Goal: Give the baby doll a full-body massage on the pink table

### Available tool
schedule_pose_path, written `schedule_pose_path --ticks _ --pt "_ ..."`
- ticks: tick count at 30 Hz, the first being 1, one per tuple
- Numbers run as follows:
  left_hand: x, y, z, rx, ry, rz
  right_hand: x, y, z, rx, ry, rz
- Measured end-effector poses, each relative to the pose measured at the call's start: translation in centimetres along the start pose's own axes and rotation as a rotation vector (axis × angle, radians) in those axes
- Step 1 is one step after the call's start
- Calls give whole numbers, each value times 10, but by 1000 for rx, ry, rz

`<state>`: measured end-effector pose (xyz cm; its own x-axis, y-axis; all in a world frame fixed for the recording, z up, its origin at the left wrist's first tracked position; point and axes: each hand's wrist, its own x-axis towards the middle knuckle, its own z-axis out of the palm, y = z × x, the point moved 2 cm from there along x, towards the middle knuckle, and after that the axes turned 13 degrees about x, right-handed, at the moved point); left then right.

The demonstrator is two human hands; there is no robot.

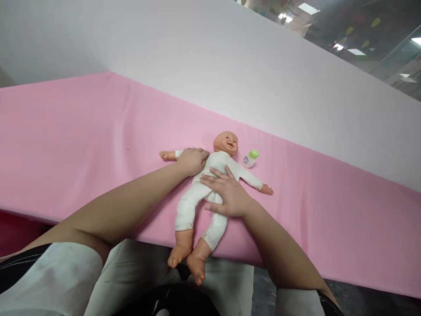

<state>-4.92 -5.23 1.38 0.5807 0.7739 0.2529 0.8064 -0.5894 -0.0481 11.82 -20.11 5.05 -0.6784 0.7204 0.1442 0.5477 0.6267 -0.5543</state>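
A baby doll (219, 163) with a bald plastic head and a white cloth body lies on its back, arms spread. Its lower legs and feet reach past the near edge of the pink surface (82, 131). My left hand (193, 161) is closed around the doll's upper arm by the shoulder, on the left in view; its fingertips are partly hidden. Across the doll's lower belly and hip rests my right hand (230, 191), open, with fingers apart. Beside the doll's head lies a small white bottle with a green cap (251, 159), touched by neither hand.
A plain white wall (210, 66) borders the far side of the pink surface. Glass panels (355, 35) reflecting ceiling lights show at the upper right. My lap is below the near edge, and something red (19, 232) is at the lower left.
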Motion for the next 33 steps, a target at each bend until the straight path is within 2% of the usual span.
schedule_pose_path --ticks 5,11,14,16,20,22,24,27,29,31,33 --pt "1 5 2 25 -21 28 -2 29 -13 -43 44 167" --pt "1 8 0 10 -24 16 -9 67 -24 -6 255 319" --pt "1 9 -1 2 -27 40 -13 75 -29 -23 377 381" --pt "0 10 -3 -14 -11 62 -16 77 -32 -62 441 485" --pt "-7 15 -13 -123 107 115 -19 81 -37 -153 411 703" --pt "-16 24 -24 -245 182 189 -19 83 -39 -190 365 764" --pt "-28 37 -36 -398 185 334 -19 86 -39 -213 340 780" --pt "-48 59 -53 -602 53 640 -17 88 -37 -227 344 762" --pt "-58 71 -60 -649 -15 771 -16 88 -37 -230 358 741" --pt "-61 77 -61 -604 -55 810 -16 87 -36 -248 372 702" --pt "-58 79 -56 -507 -73 771 -15 87 -36 -261 384 650"
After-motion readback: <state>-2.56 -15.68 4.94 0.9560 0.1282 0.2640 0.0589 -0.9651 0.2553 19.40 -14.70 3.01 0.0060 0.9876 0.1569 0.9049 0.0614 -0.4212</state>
